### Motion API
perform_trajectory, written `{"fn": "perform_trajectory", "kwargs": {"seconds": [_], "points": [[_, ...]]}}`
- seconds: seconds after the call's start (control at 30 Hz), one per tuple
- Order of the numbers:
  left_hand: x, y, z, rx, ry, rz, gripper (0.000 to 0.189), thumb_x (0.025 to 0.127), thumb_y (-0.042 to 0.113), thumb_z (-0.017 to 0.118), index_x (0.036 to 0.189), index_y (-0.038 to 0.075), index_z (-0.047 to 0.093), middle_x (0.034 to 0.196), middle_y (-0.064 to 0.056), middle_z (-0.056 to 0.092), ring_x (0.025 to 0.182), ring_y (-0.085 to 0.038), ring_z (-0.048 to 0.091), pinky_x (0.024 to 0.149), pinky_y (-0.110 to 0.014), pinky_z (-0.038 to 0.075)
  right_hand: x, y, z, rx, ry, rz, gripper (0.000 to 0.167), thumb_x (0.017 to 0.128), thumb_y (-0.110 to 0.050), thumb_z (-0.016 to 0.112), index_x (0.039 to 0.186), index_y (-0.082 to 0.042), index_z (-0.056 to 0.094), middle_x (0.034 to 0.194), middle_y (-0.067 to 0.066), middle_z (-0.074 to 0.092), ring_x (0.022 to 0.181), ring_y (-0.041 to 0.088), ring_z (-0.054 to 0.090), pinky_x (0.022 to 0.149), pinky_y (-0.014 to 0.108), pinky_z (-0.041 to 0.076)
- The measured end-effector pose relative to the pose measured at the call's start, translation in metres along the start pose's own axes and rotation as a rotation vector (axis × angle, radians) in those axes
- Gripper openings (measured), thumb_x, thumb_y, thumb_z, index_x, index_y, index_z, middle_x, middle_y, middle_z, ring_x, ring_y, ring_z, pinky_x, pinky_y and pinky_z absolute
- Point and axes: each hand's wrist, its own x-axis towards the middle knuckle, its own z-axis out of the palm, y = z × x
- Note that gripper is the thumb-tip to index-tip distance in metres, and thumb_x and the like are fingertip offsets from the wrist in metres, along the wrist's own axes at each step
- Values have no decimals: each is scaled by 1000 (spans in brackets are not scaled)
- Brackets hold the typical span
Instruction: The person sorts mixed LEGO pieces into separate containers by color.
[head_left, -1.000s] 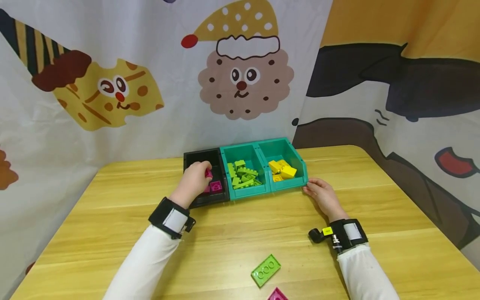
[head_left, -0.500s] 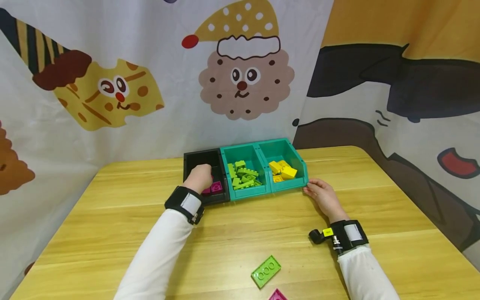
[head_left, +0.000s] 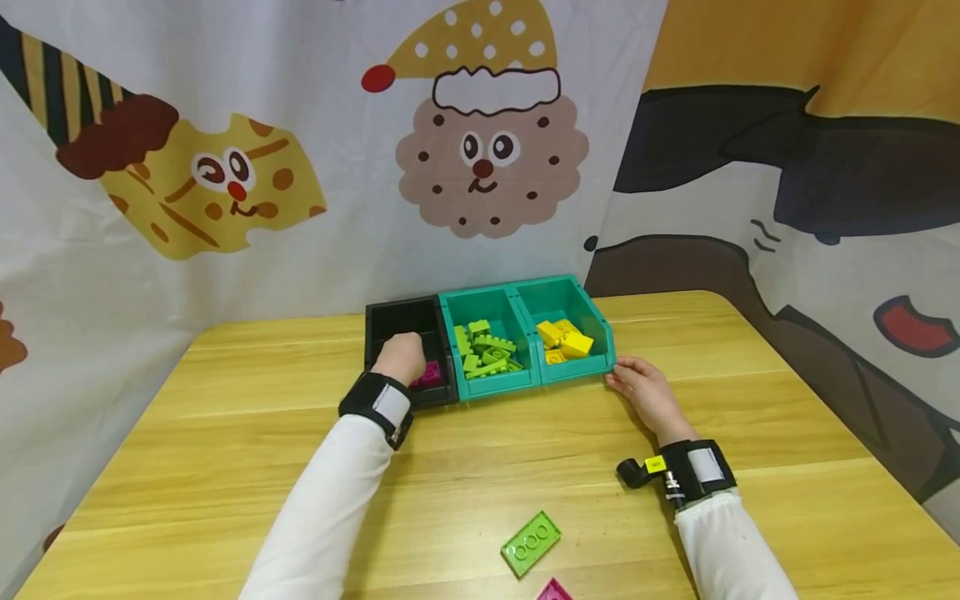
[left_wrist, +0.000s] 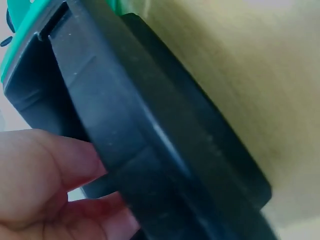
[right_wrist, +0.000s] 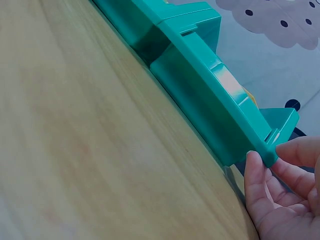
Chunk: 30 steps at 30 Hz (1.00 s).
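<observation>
My left hand [head_left: 401, 358] reaches down into the black bin [head_left: 446, 387], where magenta bricks [head_left: 431, 373] lie beside it. In the left wrist view, the thumb and fingers [left_wrist: 75, 160] of that hand go behind the bin's front wall, which hides their tips; I cannot tell whether they hold a brick. My right hand [head_left: 647, 392] is at the front right corner of the yellow bricks' teal bin [head_left: 600, 364]. Its thumb and index finger pinch that corner in the right wrist view, the thumb [right_wrist: 253, 162] on the near side.
Between the black bin and the right teal bin stands another teal bin [head_left: 498, 383] with several lime green bricks [head_left: 483, 350]. Yellow bricks [head_left: 566, 340] lie in the right bin. A flat green brick [head_left: 531, 543] and a magenta brick [head_left: 555, 591] lie on the wooden table [head_left: 450, 492] near me.
My left hand, with a magenta brick at its fingers a second ago, has moved rightward and lower into the black bin; that brick is hidden now. The right hand has stayed put.
</observation>
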Motion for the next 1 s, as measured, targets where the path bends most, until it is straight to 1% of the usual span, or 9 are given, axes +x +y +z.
{"fn": "perform_trajectory", "kwargs": {"seconds": [0.2, 0.27, 0.5, 0.63, 0.73, 0.77, 0.83, 0.93, 1.0], "points": [[2, -9, 8, 10, 33, -29, 20, 86, 2, 53, 96, -5, 68, 106, -23, 66, 84, -30, 62, 76, -41, 53, 0, -1, 0, -10, -2, 4, 33, 100, -10, 42, 123, 14, 38, 95, -5, 53, 87, 1, 58, 83, 14, 49], [2, -11, 10, 7, 26, -44, 20, 87, 2, 52, 97, -5, 68, 108, -23, 66, 86, -30, 62, 78, -42, 52, 0, -1, 0, -15, -1, 6, 34, 100, -10, 42, 124, 14, 38, 95, -5, 53, 87, 1, 58, 83, 14, 49], [4, -10, 11, 0, -18, -62, 22, 89, 7, 52, 99, -3, 69, 108, -20, 66, 83, -28, 59, 80, -42, 52, 0, -1, 0, -18, 2, 6, 33, 100, -10, 42, 124, 14, 38, 95, -5, 53, 87, 1, 57, 83, 14, 49], [5, -8, 10, -18, -9, -68, 22, 90, 10, 52, 101, -2, 68, 103, -19, 66, 80, -27, 58, 75, -39, 51, 0, -1, 0, -12, 0, 2, 32, 100, -9, 42, 123, 13, 39, 94, -5, 53, 86, 1, 58, 82, 14, 49], [5, -5, 8, -27, 27, -55, 21, 90, 12, 54, 102, -1, 66, 100, -18, 66, 77, -28, 59, 70, -38, 50, 0, 0, 0, 0, 0, 1, 31, 100, -8, 42, 122, 13, 39, 93, -5, 54, 85, 1, 58, 81, 14, 49], [5, -3, 7, -25, 46, -45, 22, 90, 12, 54, 103, -1, 65, 99, -18, 65, 78, -28, 59, 70, -39, 51, 0, 0, 0, 2, 0, 2, 31, 100, -8, 42, 122, 13, 39, 93, -5, 54, 85, 1, 58, 81, 14, 49], [3, 1, 6, 0, 85, -23, 25, 91, 15, 55, 108, -2, 63, 103, -20, 63, 84, -31, 59, 74, -42, 52, 0, 0, 0, 2, 0, 5, 31, 100, -8, 42, 122, 14, 39, 93, -5, 54, 85, 1, 58, 81, 14, 49], [-3, 9, 4, 66, 175, 12, 32, 92, 20, 55, 113, -3, 60, 107, -24, 58, 94, -35, 57, 80, -47, 52, 0, 0, 0, 0, 0, 8, 32, 100, -8, 42, 123, 14, 38, 93, -5, 54, 85, 0, 58, 81, 14, 49], [-7, 15, 3, 105, 241, 30, 35, 93, 22, 55, 116, -4, 58, 109, -24, 55, 98, -36, 55, 81, -49, 51, 0, -1, 0, -1, 1, 8, 32, 100, -8, 42, 123, 14, 38, 94, -5, 54, 85, 0, 58, 81, 13, 49]]}}
